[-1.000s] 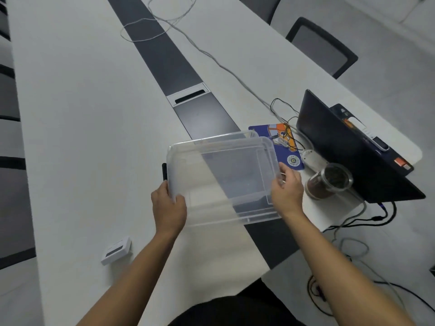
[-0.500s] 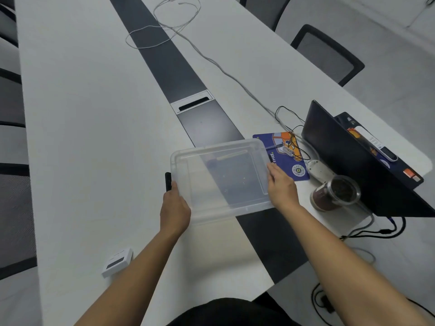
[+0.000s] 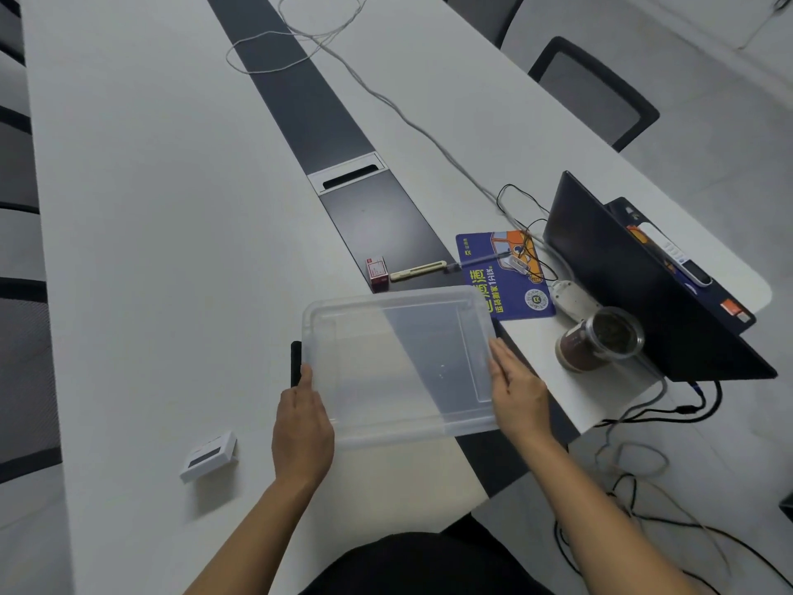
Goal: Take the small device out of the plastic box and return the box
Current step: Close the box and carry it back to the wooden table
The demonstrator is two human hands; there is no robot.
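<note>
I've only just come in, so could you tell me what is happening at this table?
A person is holding a clear plastic box with both hands, the left hand on its left side and the right hand on its right side, low over the white table. The box looks empty. A small white device lies on the table to the left of the hands, apart from the box. A laptop and a jar stand to the right.

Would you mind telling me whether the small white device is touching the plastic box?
Apart. The head view shows the small white device lying on the table left of the left hand, with bare tabletop between it and the plastic box.
</note>
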